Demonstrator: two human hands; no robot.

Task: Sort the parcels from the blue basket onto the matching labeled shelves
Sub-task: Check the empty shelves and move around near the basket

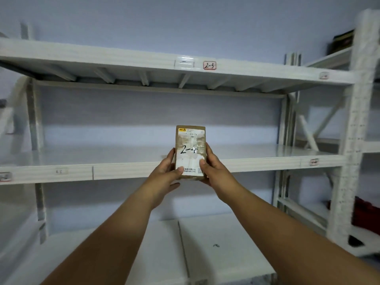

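Head view is showing both hands holding one small brown parcel (190, 153) upright just below the centre of the frame, in front of the middle shelf's front edge (123, 171). The left hand (167, 171) is wrapping the parcel's lower left side, thumb lying across the white shipping label; the right hand (209, 167) is curling round the lower right side, thumb pressing on the label's edge. Both hands are closing firmly on the parcel and nothing else.

The handwriting on the parcel is reading as "2-" followed by a smudged digit, possibly a 4, though tape glare is making that uncertain. At twelve o'clock from the parcel, a red-bordered tag (209, 65) on the upper shelf beam (102, 58) is reading "2-3". Toward three o'clock, another small tag (314, 162) on the middle shelf edge is blurring beyond reading, as are the ones at nine o'clock (5, 176).

The main risk, as I am judging it, is a misplacement: the smudged digit and the unreadable tags are inviting a wrong match, and the "2-3" tag nearby is looking similar enough to mislead. A lesser risk is the tall, narrow parcel toppling if it is being set down on end. The blue basket is lying out of view
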